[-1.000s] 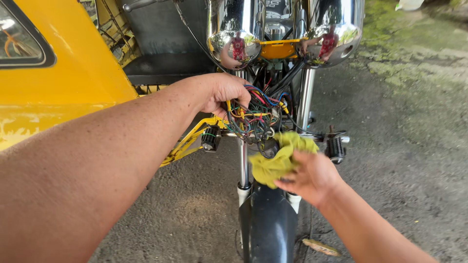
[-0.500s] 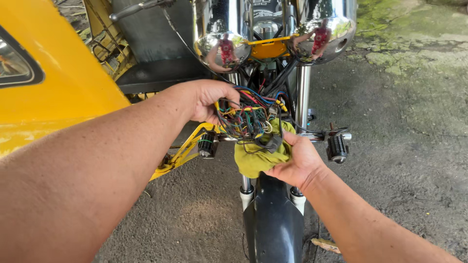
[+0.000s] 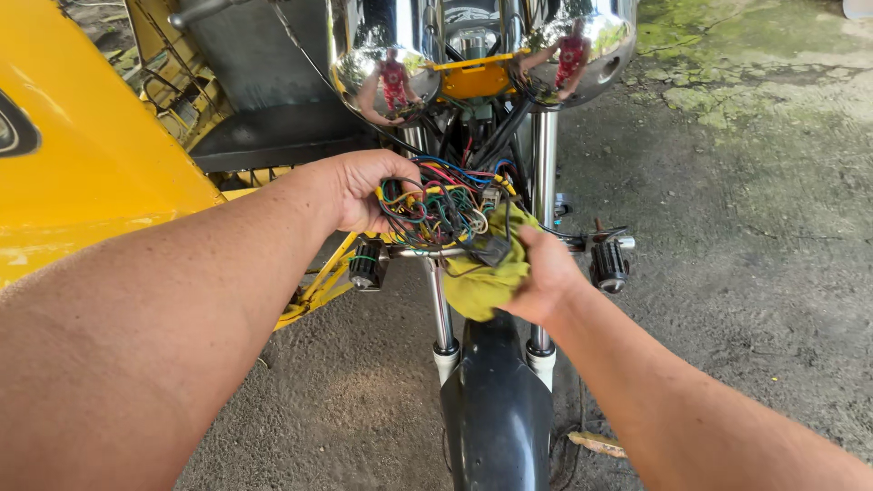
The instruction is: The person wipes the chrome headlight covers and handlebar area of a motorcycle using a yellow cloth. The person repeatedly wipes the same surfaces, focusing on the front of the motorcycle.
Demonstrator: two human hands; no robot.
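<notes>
Wire bundle, many-coloured, hanging loose at the front of the motorcycle between the two chrome fork tubes. Left hand closed on its left side, holding it steady. Right hand pinching one yellow-green rag up against the bundle's lower right, touching a dark connector. Wiping stage, likely; next calls for gentle rubbing without tugging plugs. Two chrome lamp shells above, two small spotlights, one black fender.

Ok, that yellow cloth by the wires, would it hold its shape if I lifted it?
Probably not: the yellow cloth bunches and sags under the right hand, so it looks floppy. It seems light and could snag on the wire bundle.
</notes>
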